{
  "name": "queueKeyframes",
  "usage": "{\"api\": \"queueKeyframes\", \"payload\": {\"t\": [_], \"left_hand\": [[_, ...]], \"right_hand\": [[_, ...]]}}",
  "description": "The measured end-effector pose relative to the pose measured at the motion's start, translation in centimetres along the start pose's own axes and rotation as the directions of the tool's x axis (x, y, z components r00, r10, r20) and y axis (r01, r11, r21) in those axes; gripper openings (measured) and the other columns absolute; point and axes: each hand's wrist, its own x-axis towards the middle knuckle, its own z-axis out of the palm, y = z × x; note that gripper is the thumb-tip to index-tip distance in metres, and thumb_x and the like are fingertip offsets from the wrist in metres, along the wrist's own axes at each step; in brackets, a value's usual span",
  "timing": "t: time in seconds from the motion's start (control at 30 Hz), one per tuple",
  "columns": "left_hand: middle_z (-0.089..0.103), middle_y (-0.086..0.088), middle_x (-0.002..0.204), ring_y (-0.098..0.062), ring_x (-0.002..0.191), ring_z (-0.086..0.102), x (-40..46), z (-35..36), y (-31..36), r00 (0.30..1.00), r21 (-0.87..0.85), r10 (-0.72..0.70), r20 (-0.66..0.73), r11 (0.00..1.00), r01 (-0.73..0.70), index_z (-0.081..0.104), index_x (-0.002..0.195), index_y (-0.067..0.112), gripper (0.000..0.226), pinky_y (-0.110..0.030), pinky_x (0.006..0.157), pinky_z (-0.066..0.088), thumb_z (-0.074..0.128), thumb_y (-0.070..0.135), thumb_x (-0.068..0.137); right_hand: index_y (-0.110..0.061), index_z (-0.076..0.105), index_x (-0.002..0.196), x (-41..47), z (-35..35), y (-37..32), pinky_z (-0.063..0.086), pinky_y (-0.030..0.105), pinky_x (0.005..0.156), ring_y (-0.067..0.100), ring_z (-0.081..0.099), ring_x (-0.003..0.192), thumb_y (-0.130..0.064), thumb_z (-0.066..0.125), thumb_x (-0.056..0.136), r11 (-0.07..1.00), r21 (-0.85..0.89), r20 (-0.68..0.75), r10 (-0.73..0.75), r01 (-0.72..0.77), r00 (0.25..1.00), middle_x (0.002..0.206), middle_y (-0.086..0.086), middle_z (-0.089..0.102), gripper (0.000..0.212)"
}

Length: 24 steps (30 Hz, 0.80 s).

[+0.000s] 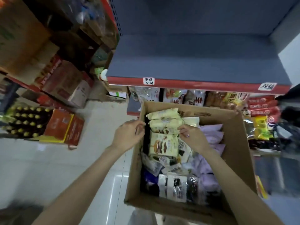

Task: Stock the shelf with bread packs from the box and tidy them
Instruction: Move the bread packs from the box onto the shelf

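Your left hand (128,135) and right hand (193,137) reach into the cardboard box (235,143) and pinch the 2 ends of a cream bread pack (164,125), which lies among other packs near the box's far wall; the grey shelf (186,59) stands above it

bread packs (164,127) in box (233,143), shelf (194,62) behind
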Motion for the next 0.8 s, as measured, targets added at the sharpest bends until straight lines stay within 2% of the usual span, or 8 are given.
{"api": "queueKeyframes", "payload": {"t": [0.07,0.13,0.33,0.43,0.5,0.57,0.63,0.8], "left_hand": [[0.061,-0.002,0.120,-0.021,0.111,0.056,1.2,3.7,-0.4,0.996,-0.010,-0.023,0.083,1.000,0.024,0.058,0.122,0.022,0.034,-0.032,0.087,0.046,0.058,0.024,0.088],[0.050,-0.004,0.132,-0.024,0.123,0.044,3.2,6.8,-0.6,0.991,0.024,0.007,0.135,1.000,-0.011,0.048,0.132,0.021,0.045,-0.036,0.095,0.043,0.057,0.025,0.089],[0.041,-0.010,0.139,-0.029,0.129,0.038,9.5,13.4,-1.7,0.968,0.182,0.154,0.200,0.965,-0.191,0.038,0.141,0.016,0.057,-0.038,0.104,0.035,0.060,0.029,0.089],[0.038,-0.012,0.140,-0.030,0.129,0.038,10.3,16.4,-2.2,0.941,0.247,0.218,0.260,0.927,-0.283,0.032,0.144,0.015,0.064,-0.041,0.108,0.033,0.060,0.031,0.089],[0.038,-0.014,0.138,-0.033,0.124,0.043,10.3,17.8,-2.6,0.943,0.280,0.233,0.236,0.913,-0.296,0.032,0.144,0.015,0.068,-0.043,0.106,0.035,0.064,0.032,0.086],[0.041,-0.017,0.132,-0.035,0.113,0.052,10.4,18.7,-3.0,0.951,0.318,0.255,0.176,0.899,-0.300,0.035,0.141,0.014,0.071,-0.045,0.099,0.042,0.069,0.033,0.082],[0.044,-0.017,0.127,-0.034,0.104,0.056,10.7,19.1,-3.3,0.952,0.367,0.273,0.141,0.879,-0.306,0.035,0.138,0.016,0.073,-0.046,0.092,0.047,0.072,0.037,0.079],[0.047,-0.014,0.124,-0.032,0.114,0.047,11.4,19.5,-3.3,0.937,0.452,0.264,0.230,0.824,-0.343,0.038,0.138,0.017,0.068,-0.044,0.095,0.041,0.066,0.045,0.082]], "right_hand": [[-0.023,0.056,0.112,1.4,2.6,2.8,0.048,0.036,0.086,0.018,0.057,0.091,-0.013,0.058,0.088,0.993,0.088,-0.002,0.079,-0.078,0.997,0.100,-0.002,0.060,0.025],[-0.018,0.056,0.118,2.7,4.9,5.0,0.049,0.034,0.088,0.022,0.060,0.099,-0.016,0.059,0.087,0.985,0.048,-0.042,0.167,-0.165,0.985,0.111,0.001,0.064,0.031],[-0.015,0.058,0.114,4.7,10.3,7.0,0.050,0.036,0.080,0.027,0.065,0.094,-0.018,0.048,0.091,0.939,-0.335,-0.179,0.021,-0.080,0.984,0.104,0.008,0.068,0.026],[-0.009,0.057,0.113,5.2,13.2,7.0,0.049,0.030,0.077,0.024,0.065,0.095,-0.030,0.040,0.098,0.889,-0.394,-0.159,0.184,-0.233,0.970,0.103,0.008,0.068,0.031],[-0.006,0.055,0.113,5.9,15.1,7.4,0.047,0.032,0.084,0.026,0.062,0.102,-0.041,0.040,0.097,0.876,-0.318,-0.130,0.337,-0.362,0.932,0.108,0.009,0.066,0.041],[-0.005,0.046,0.119,6.9,16.7,7.7,0.043,0.040,0.096,0.030,0.056,0.112,-0.048,0.048,0.092,0.868,-0.036,-0.056,0.493,-0.495,0.868,0.118,0.012,0.060,0.051],[-0.003,0.037,0.126,7.8,17.6,7.9,0.040,0.044,0.100,0.032,0.050,0.120,-0.051,0.059,0.083,0.775,0.244,0.021,0.597,-0.583,0.802,0.127,0.016,0.054,0.068],[-0.007,0.035,0.134,7.5,18.7,7.8,0.036,0.046,0.104,0.038,0.038,0.127,-0.053,0.068,0.075,0.742,0.290,0.064,0.615,-0.604,0.786,0.136,0.018,0.042,0.082]]}}
